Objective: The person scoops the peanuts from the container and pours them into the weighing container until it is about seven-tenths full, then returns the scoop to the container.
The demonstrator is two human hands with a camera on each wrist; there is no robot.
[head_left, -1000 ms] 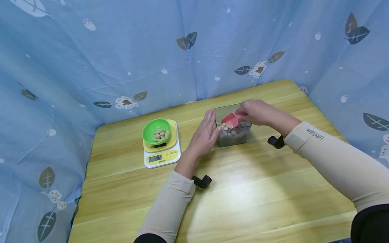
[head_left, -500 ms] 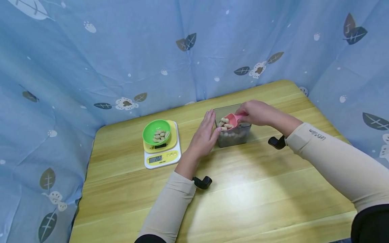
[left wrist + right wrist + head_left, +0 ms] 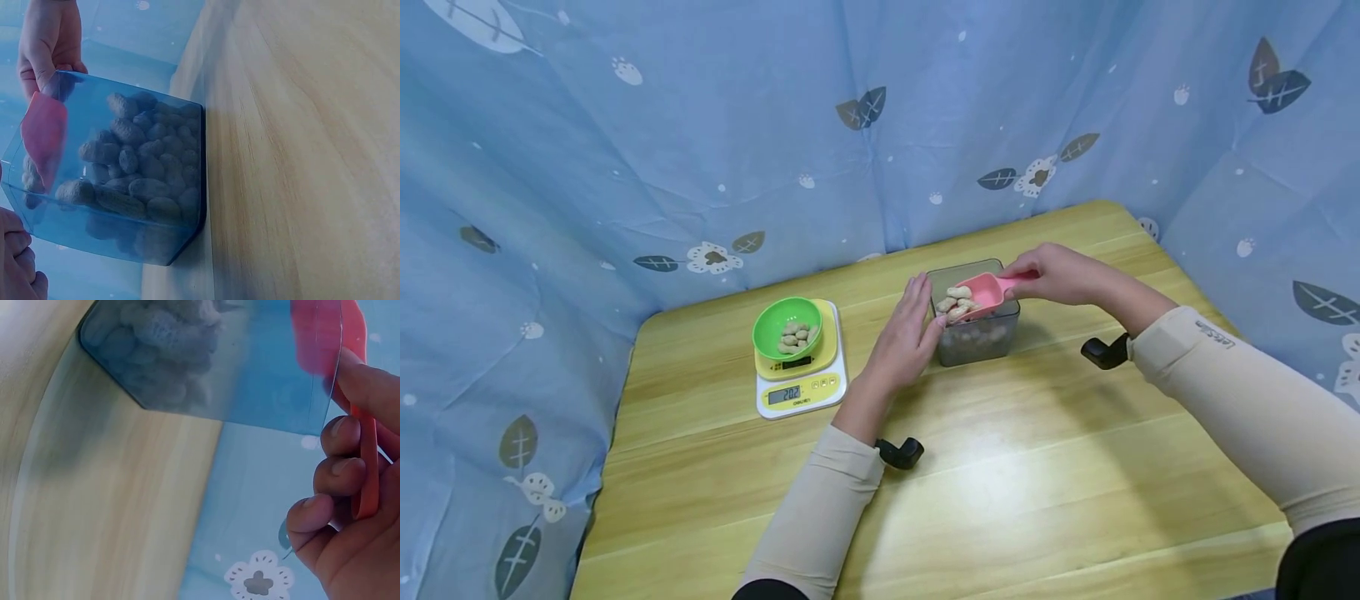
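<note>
My right hand [image 3: 1051,272] grips the handle of a pink scoop [image 3: 988,292], its fingers wrapped round the handle in the right wrist view. Several unshelled peanuts [image 3: 956,303] lie in the scoop, which is held at the top of a clear grey plastic container [image 3: 977,348]. More peanuts [image 3: 150,162] fill the lower part of that container, seen through its wall in the left wrist view. My left hand [image 3: 901,337] rests against the container's left side with its fingers extended, the thumb at the near rim.
Left of the container, a yellow and white kitchen scale [image 3: 801,392] reads about 202, decimal point unclear. On it stands a green bowl [image 3: 767,325] with several peanuts inside. The wooden table [image 3: 1000,500] backs onto a blue patterned curtain [image 3: 775,125].
The scoop has come up out of the peanuts to the container's rim, loaded with peanuts. My right hand has shifted slightly right; my left hand has stayed in place.
</note>
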